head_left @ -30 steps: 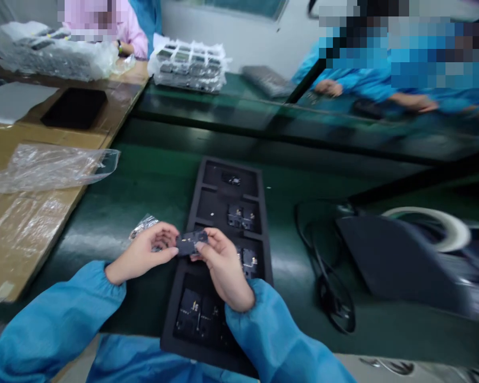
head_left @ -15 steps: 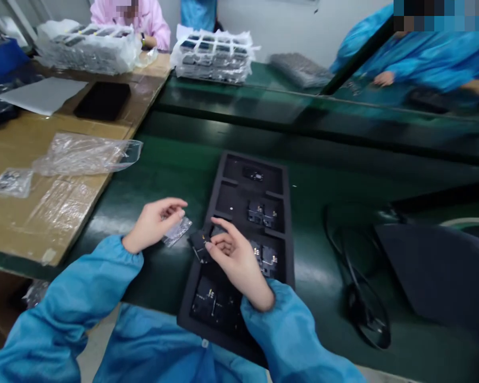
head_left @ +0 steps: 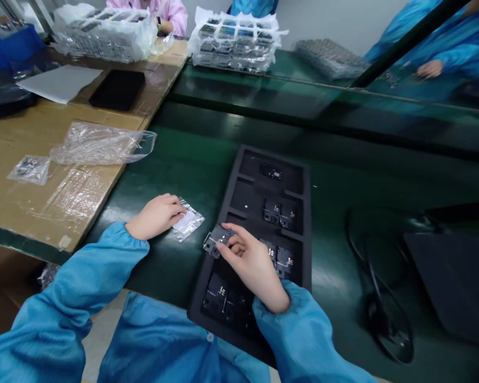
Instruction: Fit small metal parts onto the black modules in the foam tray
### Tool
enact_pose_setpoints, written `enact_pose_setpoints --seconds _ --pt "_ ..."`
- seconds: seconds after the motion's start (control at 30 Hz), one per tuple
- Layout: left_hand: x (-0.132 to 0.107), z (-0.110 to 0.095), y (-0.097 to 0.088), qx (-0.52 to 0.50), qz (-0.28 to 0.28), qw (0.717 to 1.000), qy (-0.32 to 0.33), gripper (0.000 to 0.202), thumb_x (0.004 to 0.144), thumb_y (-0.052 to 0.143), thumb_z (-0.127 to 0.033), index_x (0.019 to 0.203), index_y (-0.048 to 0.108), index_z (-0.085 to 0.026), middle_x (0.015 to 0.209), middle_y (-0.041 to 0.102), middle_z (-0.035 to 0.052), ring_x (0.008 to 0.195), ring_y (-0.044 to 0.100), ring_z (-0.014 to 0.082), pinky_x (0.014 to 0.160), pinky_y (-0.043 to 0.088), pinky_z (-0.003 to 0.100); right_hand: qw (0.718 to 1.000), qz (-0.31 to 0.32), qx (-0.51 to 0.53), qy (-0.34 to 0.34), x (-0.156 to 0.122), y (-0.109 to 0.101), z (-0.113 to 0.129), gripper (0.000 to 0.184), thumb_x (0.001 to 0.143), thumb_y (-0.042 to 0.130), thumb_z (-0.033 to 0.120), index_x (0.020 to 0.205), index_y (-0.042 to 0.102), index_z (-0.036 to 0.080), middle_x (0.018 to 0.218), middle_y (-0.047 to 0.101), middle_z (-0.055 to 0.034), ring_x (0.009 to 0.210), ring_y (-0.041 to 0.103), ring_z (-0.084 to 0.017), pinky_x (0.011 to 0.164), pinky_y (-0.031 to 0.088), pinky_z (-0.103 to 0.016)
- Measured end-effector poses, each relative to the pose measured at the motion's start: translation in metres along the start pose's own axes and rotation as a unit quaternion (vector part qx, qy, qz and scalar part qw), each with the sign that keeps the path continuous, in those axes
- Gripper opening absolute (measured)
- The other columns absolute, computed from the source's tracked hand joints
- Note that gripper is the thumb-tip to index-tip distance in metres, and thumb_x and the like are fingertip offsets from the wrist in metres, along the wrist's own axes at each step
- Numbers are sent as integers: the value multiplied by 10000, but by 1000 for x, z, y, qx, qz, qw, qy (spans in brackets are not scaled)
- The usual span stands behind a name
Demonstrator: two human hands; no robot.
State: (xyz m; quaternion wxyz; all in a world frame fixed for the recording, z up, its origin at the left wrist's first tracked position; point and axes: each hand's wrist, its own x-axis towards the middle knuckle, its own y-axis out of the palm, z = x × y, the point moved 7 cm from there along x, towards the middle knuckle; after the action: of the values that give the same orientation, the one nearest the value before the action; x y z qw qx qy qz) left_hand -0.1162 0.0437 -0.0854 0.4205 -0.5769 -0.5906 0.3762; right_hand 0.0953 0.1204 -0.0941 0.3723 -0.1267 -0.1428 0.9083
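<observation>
My right hand (head_left: 253, 258) pinches a flat black electronic module (head_left: 217, 240) between thumb and fingertips, above the left edge of a black foam tray (head_left: 239, 215). Further black modules lie in the tray's compartments, among them a pair (head_left: 279, 213) in the second one from the far end. A smaller dark part (head_left: 270, 171) rests in the far compartment. On the green table left of the tray lies a small clear plastic bag (head_left: 188, 222). My left hand (head_left: 157, 215) has its fingers drawn together on the bag's left edge; the fingertips are partly hidden.
A cardboard-covered surface (head_left: 8, 202) on the left bears a large clear bag (head_left: 104, 144), a small bag of parts (head_left: 30, 169) and a black pad (head_left: 117, 89). Black cable (head_left: 383, 298) and a dark panel (head_left: 455, 282) are at right. Co-workers sit behind the wrapped stacks (head_left: 235, 45).
My left hand has come down onto the small bag, fingers closing at its edge. My right hand has tilted the module so its face shows more. The whole view has shifted slightly.
</observation>
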Motion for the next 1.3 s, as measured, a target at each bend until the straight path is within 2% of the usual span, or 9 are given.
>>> enact_pose_setpoints --seconds 0.17,0.4,0.57,0.67,0.8,0.9,1.0,1.1,1.3 --pt "2 -18 6 103 39 994 16 210 982 537 -211 1016 740 -167 949 677 91 902 598 236 818 438 359 999 -3 -26 -22 -2 1 1 384 870 649 308 1232 653 180 727 610 20 532 546 -150 527 424 -268" --pt "8 -23 6 95 21 995 30 230 959 524 -154 856 728 -183 861 690 78 841 627 224 811 447 338 998 -12 -54 -20 -3 1 2 409 819 679 123 1224 669 183 734 600 50 515 518 -120 559 422 -241" --pt "16 -25 8 130 68 989 18 237 923 507 -131 830 725 -142 863 707 104 834 662 256 782 482 365 995 -16 -95 -33 -4 2 2 424 838 695 116 1254 679 197 742 612 51 533 518 -132 611 449 -254" --pt "18 -16 5 76 64 995 -3 235 895 514 -149 839 743 -157 858 715 92 833 673 241 768 497 341 992 -25 -111 -49 -5 0 5 433 830 692 117 1256 681 193 754 601 35 572 529 -150 648 465 -273" --pt "17 -2 -8 -66 13 997 -36 201 871 565 -256 899 757 -205 889 734 42 765 663 178 708 500 269 985 -105 -105 -91 -9 -12 17 366 850 668 189 1214 703 204 818 572 -7 623 527 -174 645 459 -295" --pt "17 -12 -18 -176 -19 984 -35 173 848 605 -286 875 756 -206 851 730 20 677 627 139 639 489 235 986 -138 -29 -90 -11 -19 23 205 901 639 277 1055 752 202 762 567 -13 591 496 -168 583 415 -288" --pt "19 -41 -26 -287 -56 956 -4 128 834 654 -263 835 758 -188 838 725 38 711 642 142 659 504 231 987 -64 143 -35 -7 -9 19 231 887 708 398 920 762 176 723 608 -21 603 500 -165 566 389 -272" --pt "20 -67 -29 -354 -97 930 22 82 818 705 -236 819 773 -190 830 709 43 704 640 135 638 498 224 956 18 291 24 -4 4 15 355 836 784 505 877 749 155 673 585 -5 560 435 -130 529 328 -243" --pt "17 -75 -17 -391 -125 912 8 77 822 737 -228 850 809 -228 796 684 30 665 610 117 589 473 211 933 45 353 57 -5 8 14 409 765 866 530 788 714 150 607 521 22 504 338 -97 474 227 -227"
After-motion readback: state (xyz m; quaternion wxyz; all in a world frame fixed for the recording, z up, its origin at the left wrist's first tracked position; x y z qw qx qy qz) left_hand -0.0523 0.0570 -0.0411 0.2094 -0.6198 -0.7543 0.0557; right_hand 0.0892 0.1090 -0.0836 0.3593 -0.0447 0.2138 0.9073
